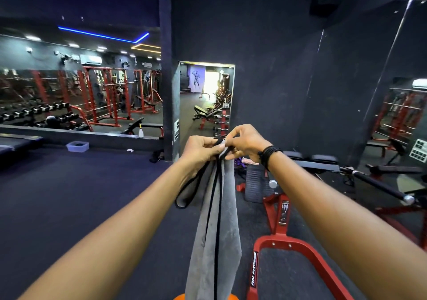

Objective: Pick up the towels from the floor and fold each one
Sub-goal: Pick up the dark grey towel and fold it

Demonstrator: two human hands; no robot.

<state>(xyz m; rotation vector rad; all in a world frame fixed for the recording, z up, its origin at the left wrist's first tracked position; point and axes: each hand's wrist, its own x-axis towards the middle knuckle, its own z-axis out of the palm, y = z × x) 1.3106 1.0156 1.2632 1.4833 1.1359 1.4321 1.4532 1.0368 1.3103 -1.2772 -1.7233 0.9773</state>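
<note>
Towel (213,230) runs off the bottom edge at 6 o'clock, so its lower end is out of sight, and its top corners are buried under the fingers of the left hand (203,148) and right hand (246,143). Both forearms are cut by the lower corners. An orange shape (179,297) at 6 o'clock pokes out either side of the towel, mostly hidden, can't tell what it is. Red frame (288,251) at 5 o'clock leaves the bottom edge. Small white thing (130,150) on the floor at 10 o'clock is too tiny to name. Tub (77,146) beside it holds something dark, unclear
</note>
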